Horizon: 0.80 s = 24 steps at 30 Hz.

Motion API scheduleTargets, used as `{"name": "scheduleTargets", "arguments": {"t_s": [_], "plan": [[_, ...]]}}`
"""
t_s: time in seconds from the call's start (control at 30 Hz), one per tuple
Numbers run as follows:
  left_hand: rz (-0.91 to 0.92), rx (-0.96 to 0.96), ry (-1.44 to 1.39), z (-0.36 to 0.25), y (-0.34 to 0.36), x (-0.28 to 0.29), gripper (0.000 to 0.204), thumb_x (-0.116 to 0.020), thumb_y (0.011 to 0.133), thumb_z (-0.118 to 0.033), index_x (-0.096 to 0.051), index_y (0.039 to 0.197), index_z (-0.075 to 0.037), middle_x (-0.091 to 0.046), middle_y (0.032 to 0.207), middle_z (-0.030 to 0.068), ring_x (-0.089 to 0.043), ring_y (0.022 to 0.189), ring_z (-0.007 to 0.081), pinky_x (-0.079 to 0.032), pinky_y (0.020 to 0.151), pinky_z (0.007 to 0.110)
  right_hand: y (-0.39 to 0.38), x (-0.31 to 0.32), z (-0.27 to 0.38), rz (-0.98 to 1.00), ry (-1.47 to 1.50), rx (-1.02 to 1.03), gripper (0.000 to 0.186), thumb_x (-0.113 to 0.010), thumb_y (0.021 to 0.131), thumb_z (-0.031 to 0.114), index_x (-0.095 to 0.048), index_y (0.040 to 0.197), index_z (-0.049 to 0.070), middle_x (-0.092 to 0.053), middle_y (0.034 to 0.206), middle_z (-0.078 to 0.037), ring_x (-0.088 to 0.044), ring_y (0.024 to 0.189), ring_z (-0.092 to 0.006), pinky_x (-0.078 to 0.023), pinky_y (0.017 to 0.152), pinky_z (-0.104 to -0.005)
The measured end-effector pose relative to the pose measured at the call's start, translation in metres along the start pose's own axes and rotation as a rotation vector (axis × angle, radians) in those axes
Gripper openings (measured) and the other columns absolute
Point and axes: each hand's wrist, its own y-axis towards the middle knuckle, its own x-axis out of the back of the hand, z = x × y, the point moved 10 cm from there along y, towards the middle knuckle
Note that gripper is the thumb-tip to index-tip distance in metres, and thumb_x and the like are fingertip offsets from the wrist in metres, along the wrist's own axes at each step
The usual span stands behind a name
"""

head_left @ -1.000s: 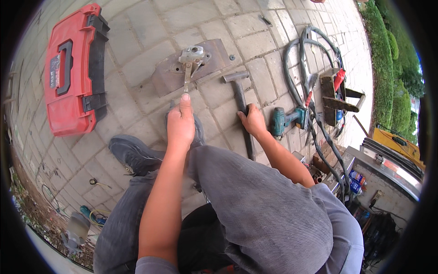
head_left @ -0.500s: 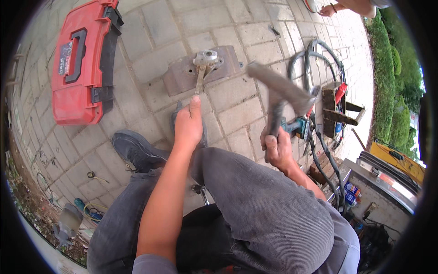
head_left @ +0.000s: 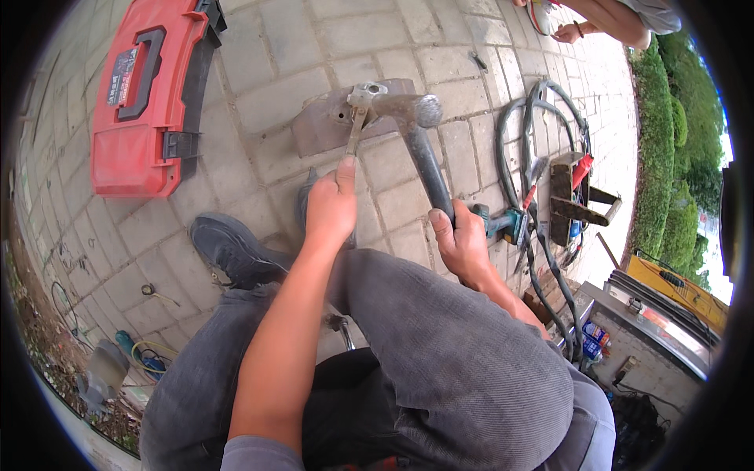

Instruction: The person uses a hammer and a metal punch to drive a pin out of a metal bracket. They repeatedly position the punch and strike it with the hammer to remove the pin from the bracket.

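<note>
My left hand (head_left: 333, 206) grips the near end of a narrow flat metal bar (head_left: 356, 136). The bar's far end meets a grey metal fitting (head_left: 364, 96) standing on a rusty brown metal plate (head_left: 316, 129) on the paving. In my right hand (head_left: 463, 245) is a hammer (head_left: 425, 163), held by its dark handle. Its head is beside the fitting, over the plate's right part; I cannot tell whether they touch. The head hides part of the plate and fitting.
A red and black toolbox (head_left: 129, 161) lies at the left. To the right are a teal power tool (head_left: 512, 226), thick looped hoses (head_left: 504, 149) and an open tool carrier (head_left: 561, 200). Another person's hand (head_left: 567, 33) shows at the top right. My shoe (head_left: 228, 243) is near the plate.
The hammer has swung left and down from its raised, blurred position to beside the fitting. My left hand keeps its grip on the bar. The view has shifted slightly.
</note>
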Motion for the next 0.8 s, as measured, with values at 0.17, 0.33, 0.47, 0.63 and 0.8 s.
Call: {"name": "scheduleTargets", "arguments": {"t_s": [0.17,0.33,0.47,0.63,0.8], "plan": [[0.009,-0.010,-0.033,-0.002,0.003,0.001,0.066,-0.038,0.097,-0.056,-0.048,0.072,0.005,-0.045,0.064,0.0099,-0.040,0.066,0.0182,-0.040,0.065,0.038,-0.010,0.005,0.001,-0.098,0.175,0.115,0.038,-0.059,0.090,0.032,-0.050,0.082,-0.004,-0.053,0.057,-0.022,-0.056,0.054,-0.0397,-0.043,0.051,-0.0436],[-0.003,-0.038,0.008,-0.006,0.004,0.001,0.067,-0.037,0.096,-0.058,-0.045,0.070,0.004,-0.042,0.063,0.0086,-0.039,0.065,0.0180,-0.039,0.062,0.038,0.002,0.002,-0.011,-0.042,0.118,-0.059,0.038,-0.055,0.093,0.030,-0.049,0.079,-0.005,-0.050,0.056,-0.021,-0.055,0.050,-0.0342,-0.041,0.049,-0.0425],[-0.006,-0.045,0.015,0.001,0.005,0.000,0.067,-0.037,0.096,-0.058,-0.043,0.070,0.003,-0.041,0.063,0.0076,-0.038,0.064,0.0181,-0.038,0.061,0.037,-0.009,0.047,0.039,-0.216,0.460,0.259,0.042,-0.048,0.096,0.036,-0.051,0.076,-0.001,-0.053,0.054,-0.007,-0.051,0.048,-0.0149,-0.039,0.044,-0.0308],[0.004,-0.037,-0.027,-0.001,0.004,-0.001,0.066,-0.038,0.096,-0.057,-0.044,0.070,0.003,-0.042,0.063,0.0078,-0.038,0.064,0.0184,-0.038,0.062,0.038,-0.021,0.050,0.048,-0.230,0.567,0.514,0.044,-0.047,0.096,0.041,-0.050,0.075,0.002,-0.053,0.057,-0.005,-0.051,0.048,-0.0141,-0.039,0.044,-0.0278],[0.014,-0.034,0.054,-0.005,0.002,-0.003,0.065,-0.037,0.097,-0.055,-0.051,0.077,0.005,-0.049,0.069,0.0165,-0.046,0.070,0.0285,-0.042,0.068,0.040,0.002,-0.007,-0.019,-0.044,-0.006,-0.012,0.043,-0.058,0.091,0.038,-0.051,0.082,-0.004,-0.052,0.059,-0.020,-0.055,0.050,-0.0330,-0.042,0.049,-0.0403]]}}
